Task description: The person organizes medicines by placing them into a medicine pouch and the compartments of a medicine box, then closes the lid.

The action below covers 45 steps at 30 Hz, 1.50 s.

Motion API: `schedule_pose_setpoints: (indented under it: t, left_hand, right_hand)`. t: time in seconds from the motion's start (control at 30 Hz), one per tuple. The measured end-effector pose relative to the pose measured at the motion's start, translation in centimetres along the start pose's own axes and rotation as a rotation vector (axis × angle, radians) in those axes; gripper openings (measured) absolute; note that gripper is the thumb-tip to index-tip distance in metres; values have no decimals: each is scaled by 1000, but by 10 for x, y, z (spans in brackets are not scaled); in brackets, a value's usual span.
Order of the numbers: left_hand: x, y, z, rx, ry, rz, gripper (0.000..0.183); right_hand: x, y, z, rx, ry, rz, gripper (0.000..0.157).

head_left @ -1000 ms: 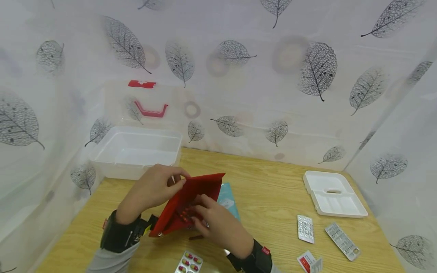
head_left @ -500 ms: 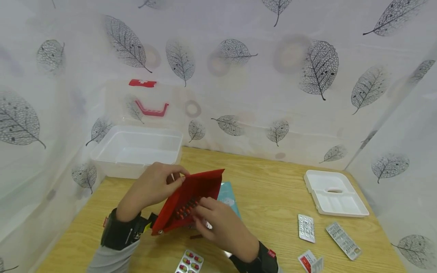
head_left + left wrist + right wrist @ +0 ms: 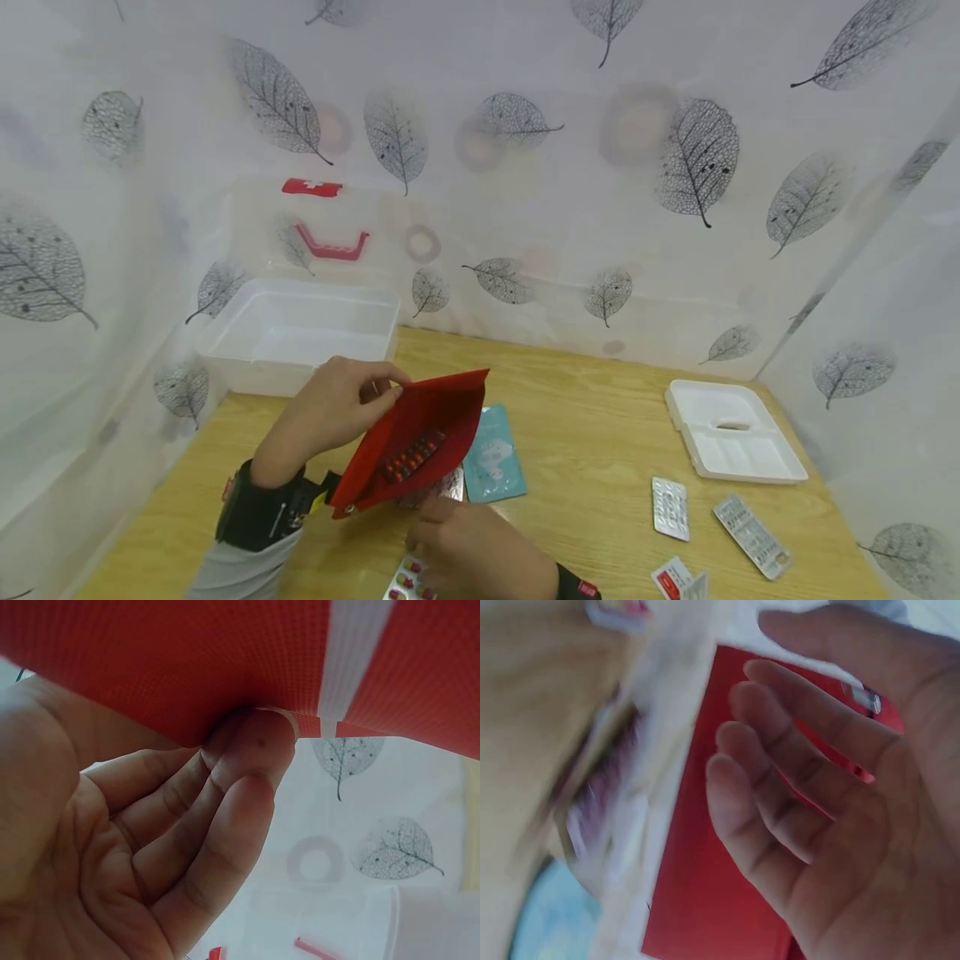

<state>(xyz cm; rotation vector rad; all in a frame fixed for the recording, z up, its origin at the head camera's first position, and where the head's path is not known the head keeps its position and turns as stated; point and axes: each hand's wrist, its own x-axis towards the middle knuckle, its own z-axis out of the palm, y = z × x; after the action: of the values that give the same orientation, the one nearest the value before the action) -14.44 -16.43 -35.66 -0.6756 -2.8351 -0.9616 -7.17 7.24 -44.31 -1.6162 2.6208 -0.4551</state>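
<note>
Here's the left hand point(image 3: 337, 408), thumb and fingers pinching the upper edge of a bright red fabric pouch point(image 3: 442, 412), tilted with its mouth gaping above the pale wood-grain bench point(image 3: 600, 433). And look inside: a blister sheet of dark red-and-black capsules point(image 3: 412, 456) lies against the red lining! Down in front, the right hand point(image 3: 472, 546), fingers loosely bent and thumb spread apart, partly covers a silver blister sheet of red-and-yellow capsules point(image 3: 408, 579); contact between them, I can't tell. A shiny silver pack point(image 3: 450, 486) peeks from beneath the pouch, and just right of it sits a flat teal packet point(image 3: 495, 457). Behind the left hand, a translucent white plastic box point(image 3: 300, 375); far over on the right, a white plastic compartment tray point(image 3: 750, 467), with a small silver blister sheet point(image 3: 670, 508) nearer the front.
</note>
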Motion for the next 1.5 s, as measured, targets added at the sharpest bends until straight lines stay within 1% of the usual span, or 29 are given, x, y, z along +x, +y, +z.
schedule_pose_setpoints:
  t: [0.1,0.13,0.17,0.27,0.37,0.5,0.6,0.73,0.83,0.97,1.03,1.07,1.27,1.37,1.5]
  left_hand:
    - [-2,-1,1,-12,-9,-8,15]
    - [-2,-1,2,-16,-12,-10,16]
    - [-2,-1,3,-18,-13,-10,16]
    - [-2,-1,4,-17,-10,-5,16]
    - [-1,-1,5,-16,-5,-4,16]
    - [0,-2,5,-16,-12,-7,16]
    - [0,-2,4,-17,-20,-14,16]
    - [0,-3,2,-11,-28,-24,16]
    - [1,-3,0,-8,-33,-17,16]
    - [2,-1,-2,-11,-39,-7,16]
    - [2,-1,-3,-12,-39,-3,16]
    - [2,-1,-3,-11,-39,-1,16]
    - [1,-3,-3,-16,-30,10,16]
    - [0,-6,-3,-14,-12,7,16]
    - [-3,-12,-9,-7,19,0,16]
  right_hand:
    - [2,-4,15,-13,-63,-57,23]
    - [2,-5,19,3,-99,-58,24]
    - [2,-6,23,14,-115,-61,24]
    - [1,-8,33,-2,-136,-72,24]
    - [-1,-10,37,13,-149,-56,21]
    - [-2,-12,40,21,-173,-17,18]
    - [0,-13,41,-3,-189,-5,18]
    - [4,-13,41,-45,-198,-17,20]
    - [7,-13,40,-88,-197,-26,22]
    - [9,-12,36,-124,-223,-36,26]
    - [9,-12,33,-135,-221,-47,29]
    - [9,-11,32,-121,-218,-46,32]
    - [3,-14,21,-41,-128,-30,31]
    - [3,-15,15,-110,-73,-42,26]
    - [5,-16,7,-101,-40,-48,20]
